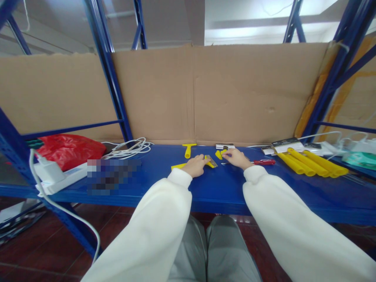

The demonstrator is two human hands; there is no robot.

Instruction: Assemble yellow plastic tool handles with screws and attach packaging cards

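My left hand (pixel 195 165) is closed around a yellow scraper (pixel 178 166) lying low over the blue shelf. Its handle sticks out to the left of the hand, and its wide head with a metal-looking blade shows on the right. My right hand (pixel 236 158) is pinched at a small yellow piece (pixel 223 151). Another small yellow piece (pixel 218 155) lies just left of those fingertips. Beneath the right hand and wrist runs a screwdriver (pixel 264 161) with a red handle, its shaft partly hidden. A yellow T-shaped scraper handle (pixel 188 150) rests farther back.
Several yellow handles (pixel 311 164) and black-and-white packages (pixel 288 145) lie at the right. At the left are a red plastic bag (pixel 70 150), a white power strip (pixel 69 177) and coiled white cable (pixel 129 149). Cardboard (pixel 235 94) walls the back of the blue shelf (pixel 217 192).
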